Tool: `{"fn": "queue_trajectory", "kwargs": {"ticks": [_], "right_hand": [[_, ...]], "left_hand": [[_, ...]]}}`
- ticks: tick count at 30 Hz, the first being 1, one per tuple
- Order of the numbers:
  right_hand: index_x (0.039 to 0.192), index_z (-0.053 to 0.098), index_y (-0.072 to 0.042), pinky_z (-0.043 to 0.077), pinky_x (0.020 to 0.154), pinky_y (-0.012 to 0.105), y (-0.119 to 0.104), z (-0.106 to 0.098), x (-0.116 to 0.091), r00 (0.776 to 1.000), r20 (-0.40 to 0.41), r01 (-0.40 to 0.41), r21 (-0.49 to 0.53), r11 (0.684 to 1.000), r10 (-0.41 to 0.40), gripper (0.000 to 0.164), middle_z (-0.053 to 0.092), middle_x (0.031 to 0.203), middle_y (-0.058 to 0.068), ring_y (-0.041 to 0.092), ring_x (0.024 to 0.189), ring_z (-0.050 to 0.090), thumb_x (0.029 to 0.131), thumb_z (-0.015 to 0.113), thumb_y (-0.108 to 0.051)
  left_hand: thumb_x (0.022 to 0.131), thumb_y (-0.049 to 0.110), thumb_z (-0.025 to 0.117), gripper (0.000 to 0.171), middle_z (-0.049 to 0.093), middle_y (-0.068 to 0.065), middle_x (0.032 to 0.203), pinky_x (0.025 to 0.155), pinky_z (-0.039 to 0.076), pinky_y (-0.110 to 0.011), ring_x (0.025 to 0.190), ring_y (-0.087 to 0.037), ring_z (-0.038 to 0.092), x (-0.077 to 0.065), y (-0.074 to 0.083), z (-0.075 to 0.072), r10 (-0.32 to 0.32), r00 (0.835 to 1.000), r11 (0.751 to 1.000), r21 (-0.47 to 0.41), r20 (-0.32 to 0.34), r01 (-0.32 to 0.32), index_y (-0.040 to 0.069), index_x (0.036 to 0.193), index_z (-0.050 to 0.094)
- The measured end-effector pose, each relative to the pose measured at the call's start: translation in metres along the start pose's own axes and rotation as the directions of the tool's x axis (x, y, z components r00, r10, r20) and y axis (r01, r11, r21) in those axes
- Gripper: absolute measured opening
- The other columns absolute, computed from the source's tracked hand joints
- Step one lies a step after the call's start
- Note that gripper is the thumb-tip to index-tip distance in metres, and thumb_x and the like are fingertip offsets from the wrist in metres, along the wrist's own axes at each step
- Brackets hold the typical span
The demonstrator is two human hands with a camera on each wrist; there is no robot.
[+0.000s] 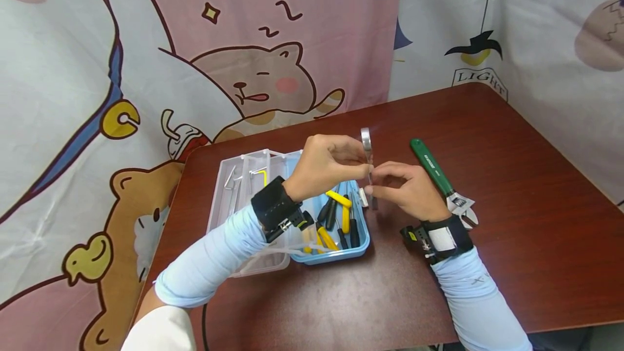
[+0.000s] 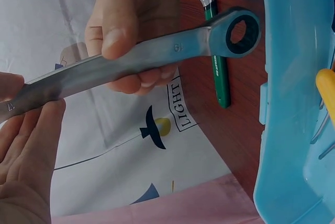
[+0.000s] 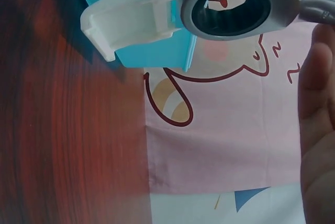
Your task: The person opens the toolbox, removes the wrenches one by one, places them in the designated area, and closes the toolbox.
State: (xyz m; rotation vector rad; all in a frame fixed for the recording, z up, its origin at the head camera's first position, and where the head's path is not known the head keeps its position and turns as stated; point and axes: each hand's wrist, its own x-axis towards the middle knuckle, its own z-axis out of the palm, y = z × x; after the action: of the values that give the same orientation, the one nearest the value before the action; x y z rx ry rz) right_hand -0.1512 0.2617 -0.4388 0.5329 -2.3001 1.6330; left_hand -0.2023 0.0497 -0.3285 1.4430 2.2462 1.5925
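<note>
A silver ring wrench [image 1: 366, 141] stands upright between my hands beside the blue toolbox [image 1: 341, 256]. My left hand [image 1: 331, 164] pinches it near its upper end, and my right hand [image 1: 409, 188] pinches it lower down. In the left wrist view, the thumb of the right hand [image 2: 123, 20] presses the flat shank, with fingers beneath; fingers of the left hand [image 2: 31, 150] hold the other end, which runs out of frame. The right wrist view shows the lower ring of the wrench [image 3: 230, 30] close to a white latch [image 3: 128, 20], with part of the right hand [image 3: 319, 109] at the edge.
An adjustable wrench [image 1: 434, 169] with a green handle lies right of my right hand. Several yellow and black handled tools [image 1: 346, 218] lie in the toolbox. Its clear lid [image 1: 214, 207], folded open to the left, holds hex keys [image 1: 230, 177]. A printed curtain [image 1: 273, 15] hangs behind the table.
</note>
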Motion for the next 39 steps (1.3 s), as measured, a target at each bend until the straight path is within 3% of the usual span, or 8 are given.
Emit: {"fn": "queue_trajectory", "kwargs": {"ticks": [4, 11, 17, 22, 26, 31, 34, 39], "right_hand": [[0.11, 0.08, -0.012, 0.059, 0.084, 0.031, 0.0, 0.004, 0.001, 1.0, 0.012, 0.017, -0.001, 1.0, -0.017, 0.021, 0.075, 0.107, 0.002, 0.013, 0.097, 0.068, 0.089, 0.083, -0.01], [0.109, 0.08, -0.011, 0.058, 0.082, 0.024, 0.001, 0.01, 0.002, 0.995, 0.037, 0.095, -0.013, 0.995, -0.094, 0.021, 0.076, 0.106, 0.004, 0.011, 0.094, 0.068, 0.089, 0.082, -0.008], [0.11, 0.08, -0.012, 0.057, 0.081, 0.021, 0.002, 0.01, 0.001, 0.992, 0.006, 0.123, -0.06, 0.991, -0.123, 0.023, 0.076, 0.105, 0.001, 0.011, 0.092, 0.067, 0.088, 0.082, -0.007], [0.11, 0.081, -0.011, 0.057, 0.082, 0.022, 0.002, 0.009, 0.0, 0.992, -0.02, 0.122, -0.081, 0.989, -0.124, 0.024, 0.076, 0.107, 0.001, 0.011, 0.095, 0.067, 0.087, 0.083, -0.005], [0.11, 0.081, -0.011, 0.059, 0.082, 0.025, 0.003, 0.009, 0.0, 0.992, -0.038, 0.117, -0.095, 0.989, -0.121, 0.025, 0.076, 0.106, -0.002, 0.011, 0.095, 0.067, 0.086, 0.084, -0.004], [0.11, 0.081, -0.012, 0.058, 0.081, 0.022, 0.004, 0.01, 0.0, 0.992, -0.053, 0.106, -0.095, 0.99, -0.111, 0.026, 0.075, 0.105, -0.003, 0.01, 0.093, 0.066, 0.086, 0.084, -0.004], [0.109, 0.081, -0.013, 0.057, 0.079, 0.021, 0.004, 0.01, 0.0, 0.991, -0.063, 0.109, -0.097, 0.989, -0.116, 0.025, 0.075, 0.103, -0.003, 0.01, 0.091, 0.066, 0.086, 0.085, -0.005], [0.107, 0.081, -0.013, 0.055, 0.078, 0.019, 0.003, 0.01, 0.001, 0.99, -0.064, 0.12, -0.096, 0.988, -0.126, 0.022, 0.076, 0.102, -0.003, 0.009, 0.09, 0.066, 0.087, 0.084, -0.006]], "left_hand": [[0.085, -0.003, 0.079, 0.017, 0.077, -0.011, 0.093, 0.079, 0.063, -0.034, 0.089, -0.014, 0.077, -0.005, -0.002, -0.003, -0.013, 1.0, 1.0, -0.021, 0.002, 0.013, -0.006, 0.101, 0.076], [0.088, -0.003, 0.079, 0.024, 0.077, -0.014, 0.103, 0.084, 0.063, -0.034, 0.096, -0.016, 0.076, -0.018, -0.004, -0.013, -0.05, 0.999, 0.998, -0.028, -0.004, 0.05, -0.006, 0.111, 0.075], [0.087, -0.002, 0.08, 0.026, 0.077, -0.012, 0.104, 0.085, 0.062, -0.036, 0.095, -0.019, 0.076, -0.039, 0.004, -0.034, -0.053, 0.988, 0.999, -0.009, -0.146, 0.052, -0.004, 0.113, 0.075], [0.088, -0.006, 0.078, 0.027, 0.077, -0.015, 0.106, 0.086, 0.062, -0.039, 0.096, -0.025, 0.076, -0.066, 0.014, -0.063, -0.007, 0.954, 1.0, 0.0, -0.3, 0.008, -0.004, 0.114, 0.074], [0.089, -0.007, 0.076, 0.024, 0.077, -0.018, 0.106, 0.087, 0.061, -0.037, 0.098, -0.026, 0.076, -0.092, 0.021, -0.084, -0.007, 0.897, 1.0, -0.017, -0.442, 0.0, -0.008, 0.113, 0.074], [0.09, -0.014, 0.071, 0.021, 0.076, -0.022, 0.104, 0.089, 0.061, -0.035, 0.095, -0.027, 0.077, -0.127, 0.026, -0.104, -0.038, 0.79, 0.992, -0.118, -0.612, -0.043, -0.019, 0.111, 0.068], [0.09, -0.018, 0.067, 0.023, 0.075, -0.026, 0.104, 0.089, 0.06, -0.038, 0.096, -0.031, 0.076, -0.146, 0.027, -0.113, -0.051, 0.732, 0.979, -0.178, -0.68, -0.097, -0.027, 0.111, 0.062], [0.091, -0.018, 0.066, 0.028, 0.073, -0.029, 0.103, 0.087, 0.059, -0.042, 0.094, -0.034, 0.076, -0.177, 0.024, -0.126, -0.106, 0.619, 0.965, -0.23, -0.778, -0.124, -0.03, 0.114, 0.058]]}}
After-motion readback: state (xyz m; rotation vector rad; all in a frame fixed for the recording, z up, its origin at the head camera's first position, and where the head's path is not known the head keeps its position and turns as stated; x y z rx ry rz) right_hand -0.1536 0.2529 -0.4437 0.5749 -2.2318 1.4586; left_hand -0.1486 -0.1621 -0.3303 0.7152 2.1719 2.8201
